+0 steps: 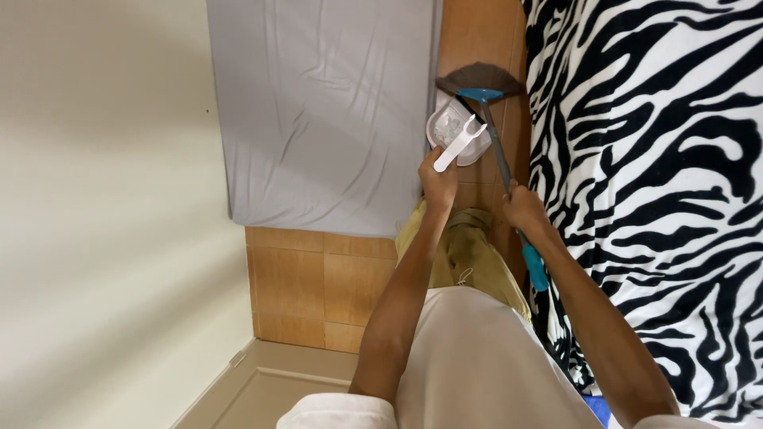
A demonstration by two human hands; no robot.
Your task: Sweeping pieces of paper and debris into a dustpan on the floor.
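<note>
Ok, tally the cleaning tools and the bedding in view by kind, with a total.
Broom: 1, in the right hand
White dustpan: 1, in the left hand
Grey mattress: 1
Zebra-print blanket: 1
Total: 4

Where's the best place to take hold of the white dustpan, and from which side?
Grip the dustpan by its white handle, the narrow forked bar running back from the pan toward the person. Come from the handle's free end, as the left hand does now: the pan's open mouth faces the broom, held by the right hand, and should stay unblocked and level.
</note>
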